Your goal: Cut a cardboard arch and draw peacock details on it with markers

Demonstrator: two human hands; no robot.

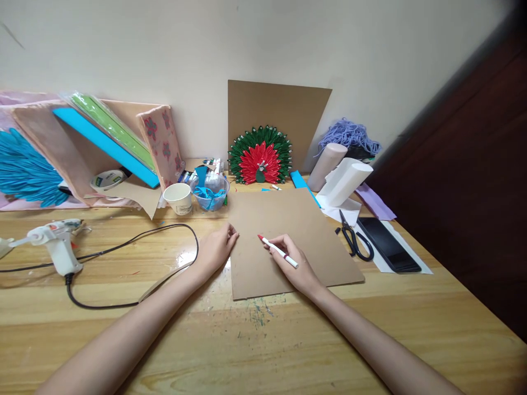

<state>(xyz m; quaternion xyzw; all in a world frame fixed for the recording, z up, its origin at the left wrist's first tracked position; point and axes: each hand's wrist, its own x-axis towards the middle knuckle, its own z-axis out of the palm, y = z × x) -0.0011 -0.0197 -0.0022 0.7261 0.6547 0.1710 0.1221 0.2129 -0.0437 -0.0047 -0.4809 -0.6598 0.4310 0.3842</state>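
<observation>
The cardboard sheet [288, 241] lies flat on our wooden table [288, 340], and our left hand [216, 249] rests with curled fingers on its left edge. Our right hand [294, 266] rests on the sheet, pinching a red-tipped marker [278, 250] whose tip points up and left. Black scissors [354, 238] lie just right of the sheet, a glue gun [53, 241] far left.

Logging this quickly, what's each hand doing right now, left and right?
Left hand: holds nothing, fingers curled loosely, resting at the left edge of the cardboard sheet.
Right hand: closed in a grip on a red-tipped marker, over the cardboard.
</observation>
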